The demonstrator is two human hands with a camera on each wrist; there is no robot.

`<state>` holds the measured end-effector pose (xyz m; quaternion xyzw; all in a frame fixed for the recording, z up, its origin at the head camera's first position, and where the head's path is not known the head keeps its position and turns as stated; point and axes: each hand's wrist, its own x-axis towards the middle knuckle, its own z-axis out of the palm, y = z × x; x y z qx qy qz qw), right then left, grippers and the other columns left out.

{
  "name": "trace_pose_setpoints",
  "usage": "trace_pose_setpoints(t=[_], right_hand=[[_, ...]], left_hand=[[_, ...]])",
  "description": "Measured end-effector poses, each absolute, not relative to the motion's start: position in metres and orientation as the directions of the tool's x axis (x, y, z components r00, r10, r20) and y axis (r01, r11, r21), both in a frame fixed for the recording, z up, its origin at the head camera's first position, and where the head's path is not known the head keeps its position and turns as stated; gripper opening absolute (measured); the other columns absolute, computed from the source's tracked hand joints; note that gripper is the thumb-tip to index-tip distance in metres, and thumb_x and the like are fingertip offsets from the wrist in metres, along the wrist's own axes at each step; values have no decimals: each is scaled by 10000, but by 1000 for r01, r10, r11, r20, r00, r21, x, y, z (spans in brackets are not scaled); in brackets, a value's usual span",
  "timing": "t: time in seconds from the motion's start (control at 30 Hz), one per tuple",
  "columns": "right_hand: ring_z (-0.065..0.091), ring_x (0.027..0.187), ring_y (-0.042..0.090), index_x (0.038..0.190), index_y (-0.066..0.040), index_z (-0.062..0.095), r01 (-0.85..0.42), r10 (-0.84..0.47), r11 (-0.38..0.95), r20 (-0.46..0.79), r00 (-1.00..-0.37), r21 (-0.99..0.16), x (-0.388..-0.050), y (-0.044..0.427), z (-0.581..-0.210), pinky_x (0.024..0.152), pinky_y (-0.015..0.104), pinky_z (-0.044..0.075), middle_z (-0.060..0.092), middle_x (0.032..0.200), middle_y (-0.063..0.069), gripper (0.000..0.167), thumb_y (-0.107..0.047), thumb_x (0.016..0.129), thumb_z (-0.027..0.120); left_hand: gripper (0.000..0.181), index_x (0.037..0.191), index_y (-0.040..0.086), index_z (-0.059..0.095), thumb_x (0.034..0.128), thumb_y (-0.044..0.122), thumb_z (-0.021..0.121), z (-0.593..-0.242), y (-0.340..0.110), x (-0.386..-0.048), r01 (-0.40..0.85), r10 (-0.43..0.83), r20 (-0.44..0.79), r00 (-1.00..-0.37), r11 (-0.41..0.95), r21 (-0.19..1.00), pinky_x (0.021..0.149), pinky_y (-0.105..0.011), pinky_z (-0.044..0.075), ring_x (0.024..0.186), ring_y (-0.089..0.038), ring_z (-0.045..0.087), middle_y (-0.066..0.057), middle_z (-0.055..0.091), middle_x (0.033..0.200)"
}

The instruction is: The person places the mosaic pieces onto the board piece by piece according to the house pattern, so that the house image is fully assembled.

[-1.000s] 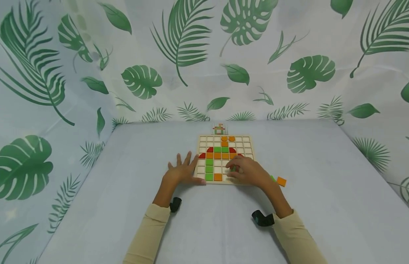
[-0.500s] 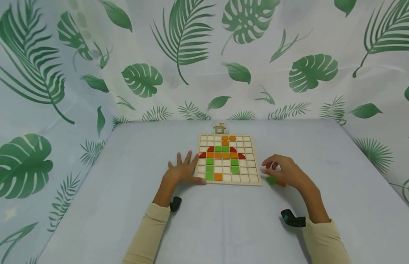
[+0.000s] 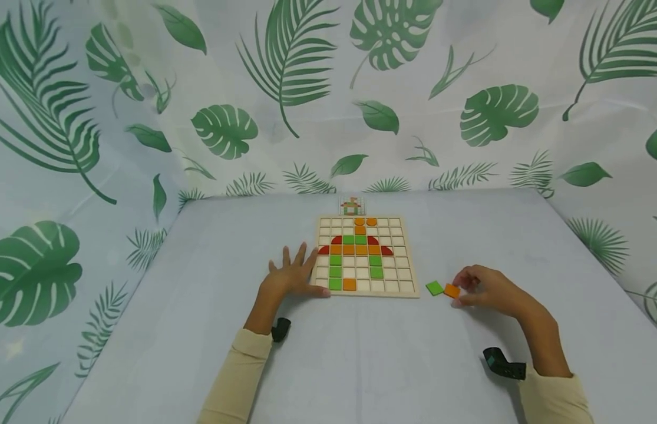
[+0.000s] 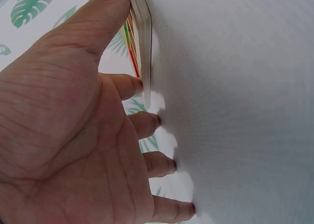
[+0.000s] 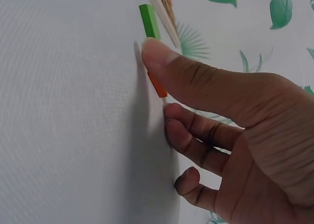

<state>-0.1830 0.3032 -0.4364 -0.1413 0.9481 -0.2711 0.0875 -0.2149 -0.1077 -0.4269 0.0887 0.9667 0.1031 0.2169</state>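
Note:
A wooden grid board [image 3: 409,274] lies on the table, with green, orange and red tiles set in some squares. My left hand [image 3: 290,278] rests at its left side, fingers spread on the table; the thumb touches the front left corner, and the left wrist view shows a finger [image 4: 126,85] against the board's edge [image 4: 145,42]. Right of the board, my right hand [image 3: 489,287] pinches a square orange tile [image 3: 451,290] between thumb and finger. Beside that tile lies a green tile [image 3: 435,288]. From the right wrist, the thumb [image 5: 164,57] partly covers the orange tile [image 5: 158,84].
A small picture card [image 3: 352,205] with a coloured grid pattern lies behind the board. A leaf-printed cloth [image 3: 317,147] hangs behind the white table [image 3: 360,353]. Black devices [image 3: 503,363] are worn at both wrists.
A green tile has been let go in the right green column of the board. My right hand has moved right, off the board, to the orange tile. The left hand has stayed put.

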Motion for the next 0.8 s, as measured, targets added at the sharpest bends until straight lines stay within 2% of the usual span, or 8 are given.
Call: trace_pose_setpoints(t=[0.37, 0.8], right_hand=[[495, 806, 179, 960, -1, 647, -240, -315, 819, -59, -947, -521, -183, 301, -438, 646, 219, 435, 577, 837, 31, 272, -134, 784, 805], [551, 790, 189, 919, 26, 638, -228, -284, 839, -41, -958, -495, -186, 298, -439, 674, 286, 491, 623, 844, 75, 240, -97, 778, 789]], left_hand=[[1094, 1591, 239, 63, 788, 697, 648, -432, -109, -214, 127, 219, -396, -892, 961, 245, 1121, -724, 95, 1493, -459, -84, -90, -52, 1661], [1073, 1590, 239, 42, 813, 676, 638, -424, -109, -211, 142, 235, -394, -888, 958, 250, 1124, -723, 78, 1489, -460, -99, -98, -70, 1658]])
